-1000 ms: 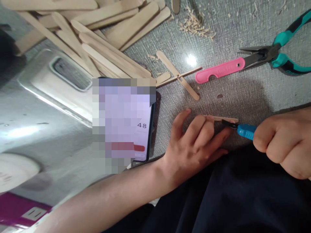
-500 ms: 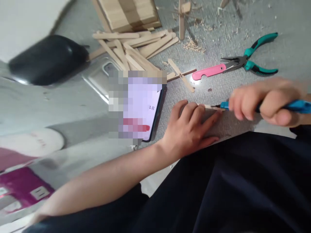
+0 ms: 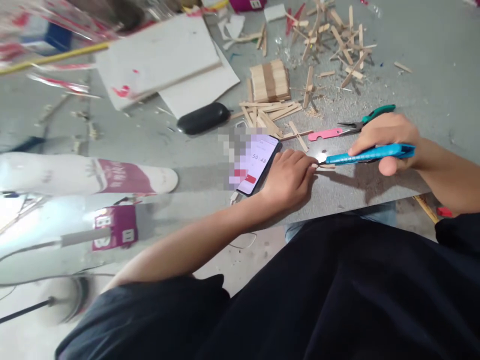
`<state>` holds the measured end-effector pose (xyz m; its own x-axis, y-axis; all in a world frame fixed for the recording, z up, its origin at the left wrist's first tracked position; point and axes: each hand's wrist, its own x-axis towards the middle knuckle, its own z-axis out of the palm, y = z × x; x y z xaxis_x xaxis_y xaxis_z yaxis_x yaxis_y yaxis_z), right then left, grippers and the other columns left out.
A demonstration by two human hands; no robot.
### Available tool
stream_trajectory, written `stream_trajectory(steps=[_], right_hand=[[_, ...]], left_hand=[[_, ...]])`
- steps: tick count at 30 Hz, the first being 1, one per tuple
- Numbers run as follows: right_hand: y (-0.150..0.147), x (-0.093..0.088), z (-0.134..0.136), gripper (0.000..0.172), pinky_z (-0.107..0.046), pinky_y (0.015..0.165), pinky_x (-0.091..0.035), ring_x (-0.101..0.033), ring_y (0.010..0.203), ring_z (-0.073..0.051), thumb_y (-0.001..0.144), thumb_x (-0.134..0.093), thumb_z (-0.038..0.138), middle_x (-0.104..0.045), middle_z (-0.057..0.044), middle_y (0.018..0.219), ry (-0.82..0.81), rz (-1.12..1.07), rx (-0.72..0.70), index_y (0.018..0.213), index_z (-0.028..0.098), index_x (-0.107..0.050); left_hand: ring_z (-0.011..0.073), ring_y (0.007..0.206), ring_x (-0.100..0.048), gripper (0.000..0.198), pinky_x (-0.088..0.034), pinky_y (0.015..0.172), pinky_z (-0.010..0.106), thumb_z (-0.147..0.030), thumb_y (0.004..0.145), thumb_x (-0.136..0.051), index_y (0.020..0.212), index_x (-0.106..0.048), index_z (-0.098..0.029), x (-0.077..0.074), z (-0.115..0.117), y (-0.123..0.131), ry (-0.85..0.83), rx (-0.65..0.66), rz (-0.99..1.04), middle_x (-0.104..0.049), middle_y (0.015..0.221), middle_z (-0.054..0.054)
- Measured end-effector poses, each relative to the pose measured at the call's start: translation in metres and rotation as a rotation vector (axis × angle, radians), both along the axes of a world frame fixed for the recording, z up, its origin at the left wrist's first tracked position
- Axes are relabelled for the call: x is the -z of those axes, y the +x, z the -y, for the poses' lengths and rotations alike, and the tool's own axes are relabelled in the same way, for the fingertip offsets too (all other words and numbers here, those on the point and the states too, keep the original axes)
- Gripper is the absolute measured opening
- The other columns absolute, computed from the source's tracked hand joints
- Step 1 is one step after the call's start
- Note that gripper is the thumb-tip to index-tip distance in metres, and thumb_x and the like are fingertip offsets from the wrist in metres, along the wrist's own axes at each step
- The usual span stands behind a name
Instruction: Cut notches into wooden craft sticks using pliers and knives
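My left hand [image 3: 290, 172] is on the grey table, its fingers closed together on the end of a small wooden craft stick [image 3: 330, 167]. Much of that stick is hidden under the fingertips. A blue utility knife [image 3: 375, 154] is in the grip of my right hand [image 3: 393, 132], with its blade tip at the stick, close to the left fingertips. Behind the knife lie a pink folding knife [image 3: 325, 134] and green-handled pliers [image 3: 378, 114], the latter partly covered by my right hand. Two crossed sticks [image 3: 299, 135] rest just beyond my left hand.
A lit phone [image 3: 258, 165] lies left of my left hand. Loose craft sticks [image 3: 275, 111], a banded stick bundle [image 3: 270, 80] and joined stick pieces [image 3: 318, 30] are farther back. A black case [image 3: 203, 118], white boards [image 3: 161, 60] and a white bottle [image 3: 86, 175] stretch leftward.
The view has widened, showing more of the table. My left fingers, spread before, are now drawn together at the stick. My right hand has tilted, so the knife's handle shows more fully.
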<state>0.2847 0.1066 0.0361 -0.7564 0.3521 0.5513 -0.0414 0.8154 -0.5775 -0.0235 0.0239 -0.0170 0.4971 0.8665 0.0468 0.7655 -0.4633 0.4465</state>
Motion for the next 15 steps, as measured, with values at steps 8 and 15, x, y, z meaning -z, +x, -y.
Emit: stream_trajectory(steps=[8,15], right_hand=[[0.036,-0.029,-0.031,0.039,-0.036,0.054,-0.030,-0.041,0.053,-0.011,0.093,-0.098,0.055,-0.077,0.001,0.066,-0.314,0.221,0.194,0.119,0.026,-0.094],[0.024,-0.029,-0.025,0.029,-0.039,0.073,-0.043,-0.067,0.076,-0.022,0.090,-0.074,0.029,-0.086,-0.002,0.094,-0.052,0.804,0.497,0.117,0.029,-0.087]], left_hand=[[0.0230,0.082,-0.065,0.033,-0.044,0.078,0.039,-0.039,0.112,-0.048,0.087,-0.064,-0.024,-0.026,-0.016,0.009,-0.405,-0.172,0.277,-0.071,0.084,0.004],[0.0172,0.063,-0.055,0.032,-0.045,0.069,0.036,-0.041,0.116,-0.044,0.090,-0.056,-0.026,-0.019,-0.010,0.022,-0.563,-0.278,0.522,-0.059,0.066,-0.003]])
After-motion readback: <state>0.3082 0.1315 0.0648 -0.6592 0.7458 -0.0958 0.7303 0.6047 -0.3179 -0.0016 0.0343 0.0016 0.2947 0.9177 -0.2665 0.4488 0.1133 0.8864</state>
